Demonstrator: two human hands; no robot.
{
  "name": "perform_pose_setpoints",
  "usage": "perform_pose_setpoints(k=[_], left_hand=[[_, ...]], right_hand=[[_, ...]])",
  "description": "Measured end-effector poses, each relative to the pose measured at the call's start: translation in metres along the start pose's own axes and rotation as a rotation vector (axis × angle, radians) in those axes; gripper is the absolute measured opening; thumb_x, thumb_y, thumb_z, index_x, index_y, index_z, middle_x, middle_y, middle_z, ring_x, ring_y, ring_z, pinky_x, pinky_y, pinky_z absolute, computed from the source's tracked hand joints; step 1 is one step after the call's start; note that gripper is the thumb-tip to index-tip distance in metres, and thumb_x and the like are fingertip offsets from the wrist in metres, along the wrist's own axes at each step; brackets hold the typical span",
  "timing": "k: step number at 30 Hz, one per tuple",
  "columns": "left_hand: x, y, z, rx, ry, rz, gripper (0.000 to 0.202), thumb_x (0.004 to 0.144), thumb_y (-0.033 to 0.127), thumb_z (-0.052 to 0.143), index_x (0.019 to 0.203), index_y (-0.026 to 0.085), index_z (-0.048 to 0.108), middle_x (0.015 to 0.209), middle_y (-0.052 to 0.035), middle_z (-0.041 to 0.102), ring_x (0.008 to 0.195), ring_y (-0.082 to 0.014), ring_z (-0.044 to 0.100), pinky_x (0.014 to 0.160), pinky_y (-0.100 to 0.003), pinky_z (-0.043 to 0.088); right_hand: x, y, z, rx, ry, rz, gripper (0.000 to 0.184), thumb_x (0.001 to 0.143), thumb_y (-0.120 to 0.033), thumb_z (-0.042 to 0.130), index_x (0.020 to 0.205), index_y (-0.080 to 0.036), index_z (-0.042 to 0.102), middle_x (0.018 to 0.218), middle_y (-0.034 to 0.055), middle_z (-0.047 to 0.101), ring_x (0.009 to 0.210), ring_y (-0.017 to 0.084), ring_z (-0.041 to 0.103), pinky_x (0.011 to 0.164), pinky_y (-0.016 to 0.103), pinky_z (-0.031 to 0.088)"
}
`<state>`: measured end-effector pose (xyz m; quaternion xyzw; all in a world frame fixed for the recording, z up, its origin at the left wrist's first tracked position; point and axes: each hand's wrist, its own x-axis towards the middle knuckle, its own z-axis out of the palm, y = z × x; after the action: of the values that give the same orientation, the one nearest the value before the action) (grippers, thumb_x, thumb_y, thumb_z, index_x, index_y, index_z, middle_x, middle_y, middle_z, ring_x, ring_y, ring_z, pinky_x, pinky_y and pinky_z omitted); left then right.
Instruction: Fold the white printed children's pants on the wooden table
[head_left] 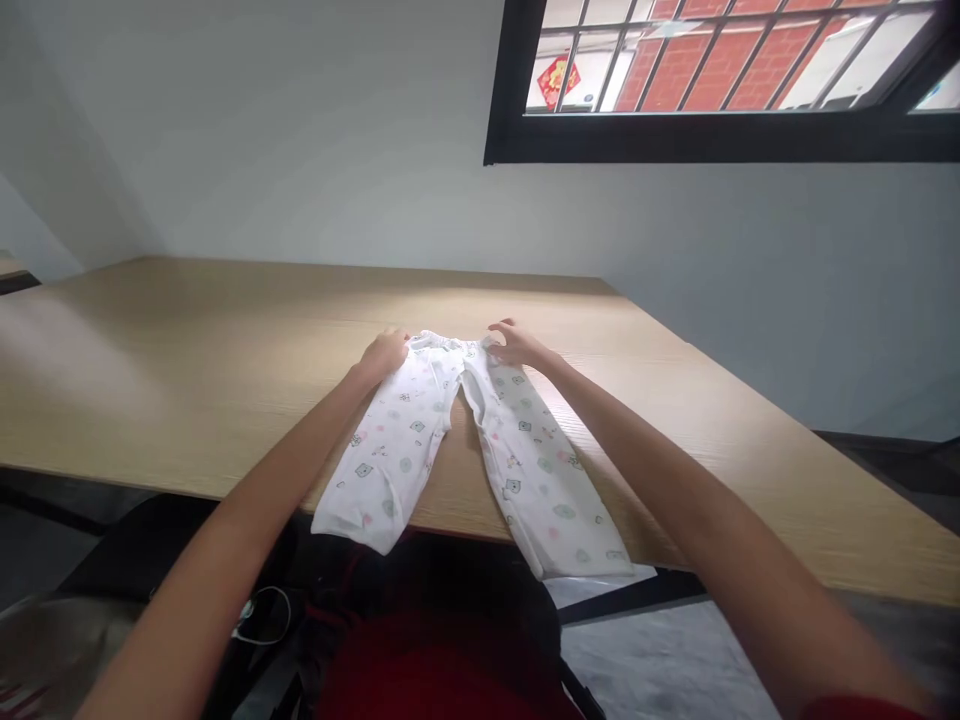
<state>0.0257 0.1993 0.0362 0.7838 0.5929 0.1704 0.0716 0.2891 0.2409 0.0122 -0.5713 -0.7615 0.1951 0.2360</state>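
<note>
White pants printed with small pale animal and leaf figures lie spread on the wooden table, waistband away from me and legs apart. Both leg ends reach over the front edge. At the left end of the waistband, my left hand is closed on the cloth, its fingertips partly hidden. My right hand is at the waistband's right end. Its thumb is by the cloth, and the fingers curve apart from the thumb, with a gap between them.
The wide light wood table stretches to a grey wall with a barred, dark-framed window at upper right. Below the front edge are a dark chair, a white cable and a table leg.
</note>
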Motion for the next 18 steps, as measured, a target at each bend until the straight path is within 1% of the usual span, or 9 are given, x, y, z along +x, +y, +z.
perform_pose_setpoints(k=[1, 3, 5, 8, 11, 13, 15, 16, 18], left_hand=[[-0.014, 0.002, -0.005, 0.002, -0.004, 0.052, 0.026, 0.089, 0.023, 0.042, 0.109, 0.013, 0.053, 0.114, -0.0106, 0.053, 0.106, -0.0218, 0.049, 0.091, -0.041, 0.040], [-0.043, 0.007, -0.012, -0.002, -0.050, 0.169, 0.027, 0.088, 0.020, 0.038, 0.108, 0.016, 0.056, 0.115, -0.0080, 0.055, 0.107, -0.0210, 0.049, 0.092, -0.037, 0.038], [-0.066, 0.010, -0.014, -0.014, -0.139, 0.285, 0.027, 0.088, 0.023, 0.038, 0.106, 0.021, 0.058, 0.112, -0.0032, 0.058, 0.102, -0.0184, 0.053, 0.088, -0.031, 0.040], [-0.080, 0.009, -0.005, -0.018, -0.246, 0.390, 0.031, 0.090, 0.029, 0.034, 0.111, 0.022, 0.056, 0.115, -0.0024, 0.058, 0.102, -0.0178, 0.055, 0.086, -0.029, 0.042], [-0.088, 0.008, 0.006, -0.006, -0.278, 0.412, 0.038, 0.093, 0.032, 0.028, 0.121, 0.018, 0.049, 0.127, -0.0070, 0.050, 0.113, -0.0203, 0.049, 0.094, -0.033, 0.039], [-0.108, 0.010, 0.007, 0.021, -0.294, 0.441, 0.042, 0.093, 0.034, 0.026, 0.130, 0.019, 0.039, 0.137, -0.0060, 0.039, 0.126, -0.0208, 0.036, 0.103, -0.037, 0.030], [-0.144, 0.014, 0.003, 0.071, -0.309, 0.474, 0.046, 0.094, 0.035, 0.025, 0.138, 0.023, 0.024, 0.144, -0.0010, 0.025, 0.133, -0.0195, 0.021, 0.109, -0.039, 0.019], [-0.166, 0.016, 0.000, 0.102, -0.308, 0.484, 0.047, 0.094, 0.035, 0.025, 0.140, 0.025, 0.017, 0.146, 0.0015, 0.021, 0.135, -0.0185, 0.016, 0.111, -0.039, 0.017], [-0.208, 0.021, -0.007, 0.158, -0.271, 0.473, 0.050, 0.094, 0.033, 0.027, 0.141, 0.027, 0.009, 0.146, 0.0027, 0.019, 0.134, -0.0177, 0.017, 0.110, -0.038, 0.019]], right_hand=[[-0.009, -0.006, 0.000, -0.023, 0.007, -0.105, 0.042, 0.078, -0.017, 0.051, 0.120, -0.009, 0.050, 0.132, 0.0156, 0.036, 0.108, 0.024, 0.047, 0.086, 0.032, 0.041], [-0.033, -0.025, 0.001, -0.043, -0.028, -0.348, 0.038, 0.084, -0.022, 0.046, 0.121, -0.014, 0.051, 0.134, 0.0107, 0.036, 0.120, 0.025, 0.036, 0.096, 0.038, 0.034], [-0.057, -0.049, 0.005, 0.002, -0.152, -0.522, 0.037, 0.089, -0.028, 0.040, 0.124, -0.020, 0.048, 0.134, 0.0056, 0.038, 0.125, 0.023, 0.030, 0.101, 0.042, 0.029], [-0.073, -0.083, 0.023, 0.084, -0.393, -0.645, 0.042, 0.093, -0.036, 0.031, 0.133, -0.023, 0.038, 0.137, 0.0031, 0.036, 0.124, 0.021, 0.032, 0.102, 0.040, 0.029], [-0.049, -0.097, 0.050, 0.007, -0.516, -0.722, 0.045, 0.095, -0.035, 0.022, 0.136, -0.020, 0.033, 0.139, 0.0036, 0.033, 0.127, 0.021, 0.029, 0.104, 0.040, 0.025], [-0.018, -0.093, 0.068, -0.120, -0.498, -0.735, 0.045, 0.095, -0.032, 0.021, 0.136, -0.019, 0.033, 0.141, 0.0047, 0.029, 0.130, 0.023, 0.023, 0.106, 0.044, 0.020], [0.013, -0.085, 0.082, -0.231, -0.401, -0.717, 0.044, 0.094, -0.030, 0.026, 0.135, -0.016, 0.035, 0.141, 0.0073, 0.027, 0.131, 0.025, 0.021, 0.105, 0.047, 0.020], [0.026, -0.082, 0.087, -0.259, -0.340, -0.700, 0.044, 0.093, -0.030, 0.028, 0.134, -0.016, 0.037, 0.140, 0.0088, 0.029, 0.130, 0.025, 0.023, 0.104, 0.046, 0.021], [0.043, -0.080, 0.093, -0.274, -0.238, -0.675, 0.042, 0.092, -0.029, 0.030, 0.129, -0.015, 0.042, 0.137, 0.0105, 0.034, 0.127, 0.025, 0.030, 0.103, 0.045, 0.024]])
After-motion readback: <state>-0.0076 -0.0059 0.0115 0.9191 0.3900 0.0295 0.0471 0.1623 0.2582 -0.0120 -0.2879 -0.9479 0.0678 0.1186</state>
